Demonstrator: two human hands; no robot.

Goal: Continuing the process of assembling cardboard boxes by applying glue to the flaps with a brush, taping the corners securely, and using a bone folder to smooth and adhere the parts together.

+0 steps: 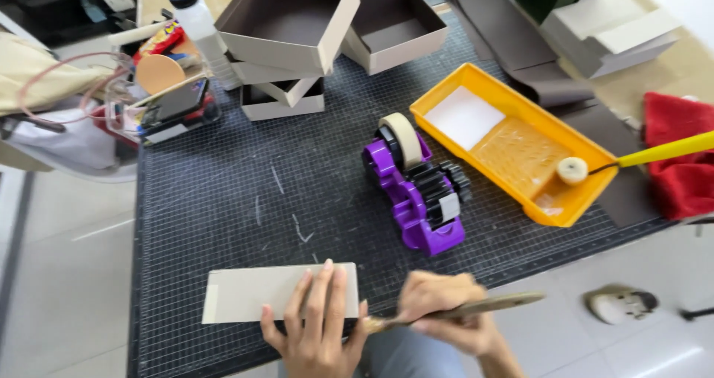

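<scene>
A dark gridded mat [223,199] covers the table; on it a yellow tray [513,136] and purple tape dispenser [416,192]; near its front edge a grey card [253,292] — left hand [316,326] flat on it, fingers spread; right hand [446,315] clenched round a brush [483,306].

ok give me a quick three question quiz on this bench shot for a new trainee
1. True or false: the left hand lies flat on the grey card strip.
2. What does the right hand hold? A) a brush B) scissors C) a knife
3. Fill in: the small roller rests in the ____ tray.

Key:
1. True
2. A, the brush; its tip points at the strip's right end
3. Yellow, right of the purple tape dispenser
</scene>
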